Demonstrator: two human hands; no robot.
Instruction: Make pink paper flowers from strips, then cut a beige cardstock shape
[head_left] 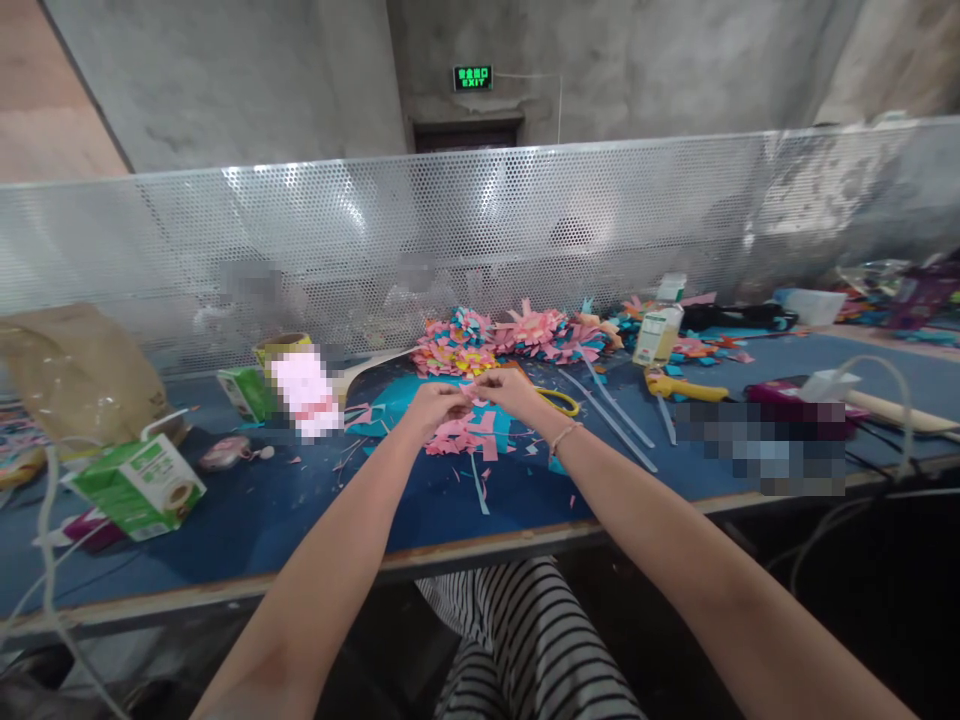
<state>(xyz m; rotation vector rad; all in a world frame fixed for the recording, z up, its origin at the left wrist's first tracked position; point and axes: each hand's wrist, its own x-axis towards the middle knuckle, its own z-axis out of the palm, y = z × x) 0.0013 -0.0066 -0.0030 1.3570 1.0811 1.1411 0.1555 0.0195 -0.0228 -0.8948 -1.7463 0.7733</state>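
My left hand [441, 402] and my right hand [510, 392] meet over the middle of the blue table, their fingers closed on a small pink paper piece [471, 391] between them. Just below lie loose pink paper pieces [450, 437] on a blue sheet [399, 400]. Behind my hands, a heap of pink, blue and yellow paper bunches [529, 332] rests against the mesh screen. A yellow scissor handle [562, 402] shows beside my right wrist, partly hidden.
Left stand a green drink carton [142, 485], a brown bag [82, 375] and a lit phone [304, 390]. Right are a yellow glue gun [686, 387], clear glue sticks [616, 415], a bottle [658, 330] and cables. A perforated metal screen [360, 240] spans the back.
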